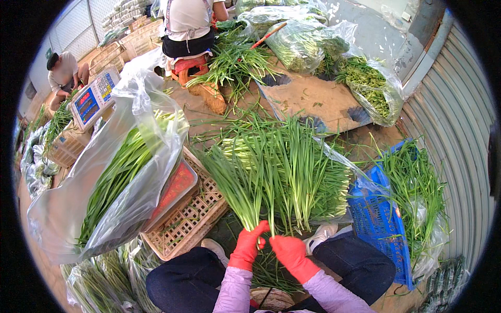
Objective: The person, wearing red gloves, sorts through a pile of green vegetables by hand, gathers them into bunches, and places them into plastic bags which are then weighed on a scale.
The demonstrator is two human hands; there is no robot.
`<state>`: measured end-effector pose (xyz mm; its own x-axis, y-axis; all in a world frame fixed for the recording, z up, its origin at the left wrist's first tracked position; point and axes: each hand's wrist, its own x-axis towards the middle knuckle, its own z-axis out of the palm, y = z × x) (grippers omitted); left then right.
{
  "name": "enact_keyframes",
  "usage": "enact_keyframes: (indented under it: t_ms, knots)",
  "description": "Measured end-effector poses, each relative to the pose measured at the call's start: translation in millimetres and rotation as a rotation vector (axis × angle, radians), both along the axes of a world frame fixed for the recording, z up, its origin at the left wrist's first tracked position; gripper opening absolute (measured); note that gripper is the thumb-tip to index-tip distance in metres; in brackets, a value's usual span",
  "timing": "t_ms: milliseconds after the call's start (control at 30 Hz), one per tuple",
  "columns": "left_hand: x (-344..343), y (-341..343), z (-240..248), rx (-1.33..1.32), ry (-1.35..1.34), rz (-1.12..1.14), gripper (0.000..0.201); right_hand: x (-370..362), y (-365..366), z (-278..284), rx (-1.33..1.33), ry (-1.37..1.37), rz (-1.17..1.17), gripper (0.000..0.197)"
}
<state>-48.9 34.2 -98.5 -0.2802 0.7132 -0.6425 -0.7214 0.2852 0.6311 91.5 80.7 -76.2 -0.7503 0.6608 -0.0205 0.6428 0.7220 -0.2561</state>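
In a red glove, my left hand (249, 245) is closed around the base of a bunch of green chives (235, 193), whose leaves fan upward and to the left. Close beside it, my right hand (293, 256), also red-gloved, pinches the lower ends of a few chive stalks (271, 201). Just beyond both hands lies a large pile of chives (308, 161), leaves and pale stems layered together. Loose green trimmings (274, 274) are scattered on the floor between my legs.
At left, a clear plastic bag (55, 224) of chives leans over a tan plastic crate (177, 229); a scale (94, 99) stands behind. A blue crate (378, 224) with greens is at right. Beyond are a seated person (188, 26), another person (62, 75), cardboard (308, 99) and bagged greens (297, 49).
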Motion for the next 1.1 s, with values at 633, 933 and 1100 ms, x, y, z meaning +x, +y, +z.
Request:
enact_keyframes:
  t_ms: [633, 933, 1100]
  knots:
    - [5, -4, -13, 0.091, -0.025, -0.101, 0.02, -47, 48, -22, 0.16, 0.421, 0.049, 0.025]
    - [-22, -7, -13, 0.629, -0.265, 0.293, 0.03, 23, 99, -15, -0.748, 0.091, -0.386, 0.049]
    - [-23, -7, -39, 0.25, 0.034, 0.21, 0.027, 12, 70, -71, -0.284, -0.277, -0.258, 0.049]
